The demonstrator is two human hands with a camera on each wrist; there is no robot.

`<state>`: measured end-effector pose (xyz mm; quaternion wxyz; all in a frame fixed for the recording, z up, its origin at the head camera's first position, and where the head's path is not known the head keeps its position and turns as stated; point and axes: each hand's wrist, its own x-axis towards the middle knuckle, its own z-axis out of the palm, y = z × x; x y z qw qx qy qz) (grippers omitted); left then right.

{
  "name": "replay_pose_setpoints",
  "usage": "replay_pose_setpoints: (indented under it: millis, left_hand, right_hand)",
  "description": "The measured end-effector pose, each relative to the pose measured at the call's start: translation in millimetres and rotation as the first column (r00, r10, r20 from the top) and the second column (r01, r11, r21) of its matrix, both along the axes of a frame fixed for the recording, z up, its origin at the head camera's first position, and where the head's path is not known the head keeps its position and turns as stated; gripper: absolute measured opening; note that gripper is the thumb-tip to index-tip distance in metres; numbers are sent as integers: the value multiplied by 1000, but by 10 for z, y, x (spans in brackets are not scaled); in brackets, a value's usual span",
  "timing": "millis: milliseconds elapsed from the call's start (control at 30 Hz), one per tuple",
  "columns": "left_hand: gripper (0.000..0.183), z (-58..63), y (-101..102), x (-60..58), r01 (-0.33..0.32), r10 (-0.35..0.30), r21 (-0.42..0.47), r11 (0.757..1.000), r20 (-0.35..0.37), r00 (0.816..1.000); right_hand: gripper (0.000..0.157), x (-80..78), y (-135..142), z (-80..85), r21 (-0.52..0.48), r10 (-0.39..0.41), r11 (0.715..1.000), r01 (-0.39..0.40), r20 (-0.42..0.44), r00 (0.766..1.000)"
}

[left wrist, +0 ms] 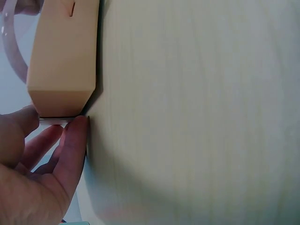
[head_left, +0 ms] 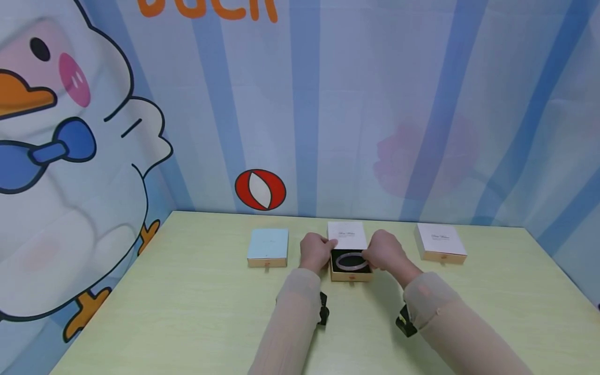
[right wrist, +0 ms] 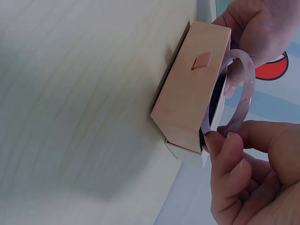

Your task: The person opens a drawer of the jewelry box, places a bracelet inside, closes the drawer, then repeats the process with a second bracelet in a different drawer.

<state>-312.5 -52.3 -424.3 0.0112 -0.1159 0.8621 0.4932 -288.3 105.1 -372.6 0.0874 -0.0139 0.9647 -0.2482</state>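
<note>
In the head view a small white box (head_left: 347,234) stands mid-table, its tan drawer (head_left: 351,277) pulled out toward me and black inside. A pale, glossy lilac bangle (right wrist: 247,93) tilts up out of the drawer. My right hand (head_left: 386,252) pinches the bangle between thumb and fingers at its right side, as the right wrist view shows. At the box's left side my left hand (head_left: 315,251) holds the white sleeve, thumb on top. In the left wrist view its fingertips (left wrist: 79,124) lie low against the box, close to the tabletop.
A light blue box (head_left: 268,244) with a tan front sits left of my left hand. Farther right is another white box (head_left: 440,239), closed. The pale wood table (head_left: 211,312) ends at a striped cloth backdrop (head_left: 347,104) with a printed duck.
</note>
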Motion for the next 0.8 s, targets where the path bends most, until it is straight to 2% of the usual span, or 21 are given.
replay_pose_setpoints:
  millis: [400,800]
  left_hand:
    - [26,-3,-6,3,9,-9,9,1000,-4,1000]
    - [26,3,-4,8,4,-4,23,1000,11,1000]
  right_hand:
    - [10,2,-81,-35,91,-32,995,33,-15,999]
    - [14,13,-167,-69,164,-41,985,48,-42,998]
